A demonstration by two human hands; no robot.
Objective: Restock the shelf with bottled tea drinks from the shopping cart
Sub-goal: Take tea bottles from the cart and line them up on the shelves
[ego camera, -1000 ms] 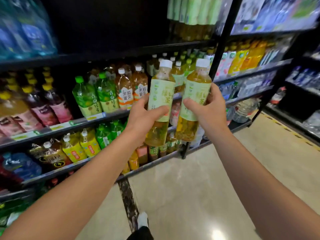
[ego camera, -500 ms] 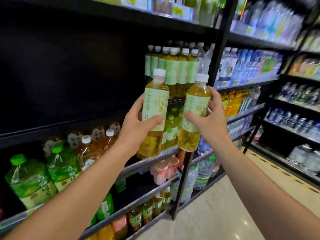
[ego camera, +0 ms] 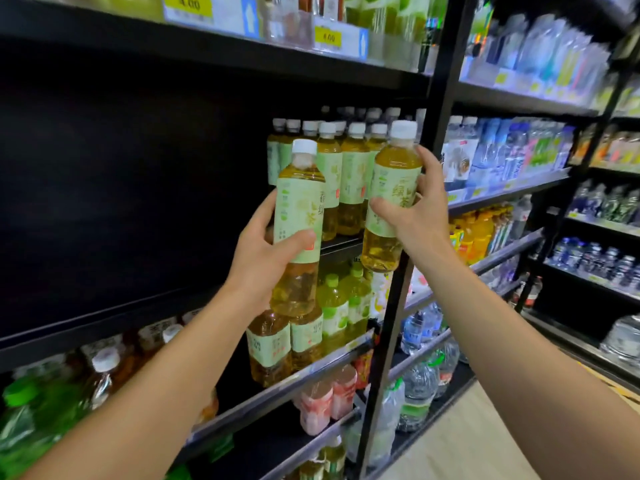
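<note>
Left hand (ego camera: 260, 261): wrapped around the label of a tea bottle (ego camera: 298, 233), upright, white cap, in the air before the shelf (ego camera: 341, 244).
Right hand (ego camera: 417, 213): gripping a second bottle (ego camera: 391, 202), tilted slightly left, raised higher, near the black post (ego camera: 398, 306).
Row (ego camera: 346, 178) of like bottles: standing on the shelf just behind both.

Water bottles (ego camera: 512, 150) on right shelves; yellow price tags (ego camera: 188, 3) above; pink drinks (ego camera: 325, 400) below.
</note>
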